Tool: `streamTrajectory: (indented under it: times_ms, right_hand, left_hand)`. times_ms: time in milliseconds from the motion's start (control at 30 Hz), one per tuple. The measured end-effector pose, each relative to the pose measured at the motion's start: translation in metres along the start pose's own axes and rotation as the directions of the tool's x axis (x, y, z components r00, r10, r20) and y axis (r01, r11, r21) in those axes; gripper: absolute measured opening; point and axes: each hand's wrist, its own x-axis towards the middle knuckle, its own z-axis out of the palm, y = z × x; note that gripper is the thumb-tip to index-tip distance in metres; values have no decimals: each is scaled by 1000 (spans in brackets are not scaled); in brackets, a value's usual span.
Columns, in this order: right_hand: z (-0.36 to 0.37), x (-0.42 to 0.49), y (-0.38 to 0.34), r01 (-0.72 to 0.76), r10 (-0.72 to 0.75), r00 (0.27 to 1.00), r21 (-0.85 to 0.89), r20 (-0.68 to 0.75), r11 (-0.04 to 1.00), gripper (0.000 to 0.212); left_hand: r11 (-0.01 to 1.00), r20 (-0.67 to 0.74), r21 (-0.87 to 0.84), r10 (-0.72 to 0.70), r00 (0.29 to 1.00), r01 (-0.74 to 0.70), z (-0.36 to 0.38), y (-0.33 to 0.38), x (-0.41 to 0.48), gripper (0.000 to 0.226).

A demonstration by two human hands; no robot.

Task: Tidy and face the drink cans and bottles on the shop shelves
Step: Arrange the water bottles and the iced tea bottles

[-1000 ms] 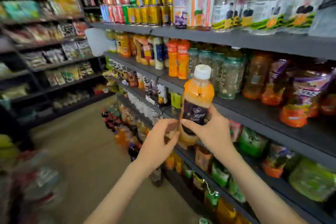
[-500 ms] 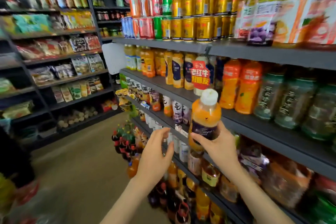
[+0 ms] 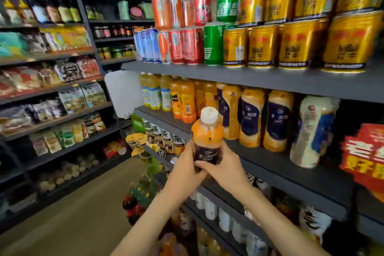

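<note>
Head camera, shop aisle: a person holds an orange juice bottle point(image 3: 207, 137) upright in both hands, just in front of the edge of the middle shelf point(image 3: 291, 164). The right hand point(image 3: 226, 170) grasps the bottle's lower half, thumb laid across the dark label and fingers wrapped behind its right side. The left hand point(image 3: 185, 172) cups the bottle's base and left side, its fingers running up behind the label. The white cap point(image 3: 208, 114) points up, and the bottle is clear of the shelf board.

Behind it on the middle shelf stands a row of matching orange bottles point(image 3: 251, 118) with dark blue labels, just beside a pale bottle point(image 3: 311, 131) to their right and lighter juice bottles point(image 3: 153, 93) further left. On the top shelf point(image 3: 270, 81), gold cans point(image 3: 291, 45) are stacked two high, with green cans point(image 3: 214, 45), red cans point(image 3: 187, 45) and blue cans point(image 3: 145, 45) to their left. A red promotional sign point(image 3: 365, 156) hangs at the right edge. Lower shelves hold tea bottles point(image 3: 158, 135), much of them blurred. Across the aisle, dark racks carry snack packets point(image 3: 68, 97).
</note>
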Motion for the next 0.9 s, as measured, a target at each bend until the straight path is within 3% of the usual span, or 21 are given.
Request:
streamTrajectory:
  times_ms: [167, 233, 333, 433, 600, 667, 767, 900]
  right_hand:
    - [38, 80, 26, 4, -2, 992, 16, -129, 1000, 56]
    - [44, 98, 33, 5, -16, 980, -56, -199, 998, 60]
    - [40, 113, 47, -156, 21, 891, -263, -453, 952, 62]
    - [43, 116, 58, -330, -33, 789, -468, -614, 820, 63]
    - [52, 130, 67, -501, -151, 733, -676, -664, 541, 73]
    - [50, 136, 67, -545, -100, 717, -644, -690, 537, 66]
    - [51, 138, 72, -549, -147, 748, -728, -647, 411, 78]
    - [57, 133, 67, -529, -142, 762, -734, -632, 427, 80]
  left_hand:
    - [989, 55, -112, 98, 994, -92, -9, -71, 96, 52]
    - [979, 82, -173, 119, 989, -104, -11, -83, 127, 52]
    - [969, 107, -216, 143, 984, -117, -8, -93, 173, 58]
    - [979, 164, -170, 136, 977, -108, 2, -98, 204, 63]
    - [980, 245, -171, 146, 958, -106, 19, -93, 223, 53]
    - [976, 238, -181, 160, 958, -118, 26, -89, 223, 51]
    - [973, 257, -210, 151, 954, -98, 33, -88, 224, 65]
    - [983, 298, -178, 100, 949, -47, 36, -84, 227, 90]
